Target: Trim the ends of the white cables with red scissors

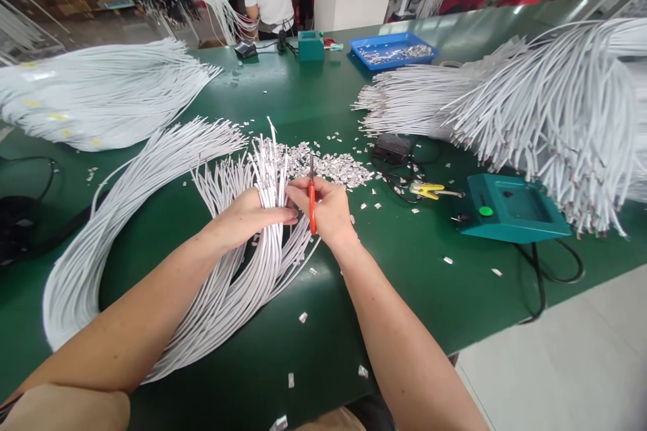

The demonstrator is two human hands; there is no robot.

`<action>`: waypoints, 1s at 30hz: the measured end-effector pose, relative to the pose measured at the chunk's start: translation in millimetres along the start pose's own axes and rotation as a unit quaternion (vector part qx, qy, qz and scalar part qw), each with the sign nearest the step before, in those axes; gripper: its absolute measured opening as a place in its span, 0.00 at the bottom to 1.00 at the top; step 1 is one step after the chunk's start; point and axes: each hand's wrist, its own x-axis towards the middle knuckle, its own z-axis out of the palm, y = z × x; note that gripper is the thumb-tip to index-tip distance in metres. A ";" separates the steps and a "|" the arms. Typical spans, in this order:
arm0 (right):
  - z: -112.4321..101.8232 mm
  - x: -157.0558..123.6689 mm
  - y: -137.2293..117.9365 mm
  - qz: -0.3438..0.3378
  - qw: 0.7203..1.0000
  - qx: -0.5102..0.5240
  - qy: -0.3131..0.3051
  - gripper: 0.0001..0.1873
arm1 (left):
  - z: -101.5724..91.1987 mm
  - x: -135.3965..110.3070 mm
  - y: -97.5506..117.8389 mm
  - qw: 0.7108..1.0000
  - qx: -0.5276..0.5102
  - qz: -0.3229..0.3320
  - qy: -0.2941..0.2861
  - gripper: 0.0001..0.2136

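Observation:
My left hand [247, 215] is closed around a bunch of white cables [271, 242], whose ends stick up above the fingers. In my right hand [331, 209] is a pair of red-handled scissors or snips [312, 205], tips pointing up and away; its exact kind is hard to make out. The right fingertips are at the right side of the bunch, close to the left thumb. Behind both hands lies a heap of small silvery-white scraps [333, 167]. The rest of the cable bundle [75, 289] curves round to the left across the green table [323, 363].
More white cable bundles lie at left [91, 91] and right [566, 101]. A teal device [515, 209] with a green button stands at right, by a yellow clip [427, 190] and black adapter [391, 148]. Farther back is a blue tray [394, 50]. Two people work beyond.

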 end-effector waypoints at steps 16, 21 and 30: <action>-7.9 2.0 -5.5 0.062 0.996 0.060 -0.009 0.14 | -4.3 6.3 -11.0 0.998 -0.041 -0.014 0.036 0.11; -8.0 4.8 -2.1 0.043 0.990 0.127 -0.039 0.12 | -3.5 4.9 -9.5 0.998 -0.053 -0.020 0.033 0.12; -16.8 8.1 -0.7 0.045 0.994 -0.102 0.017 0.14 | -2.0 5.6 -8.8 0.995 -0.066 -0.016 0.078 0.12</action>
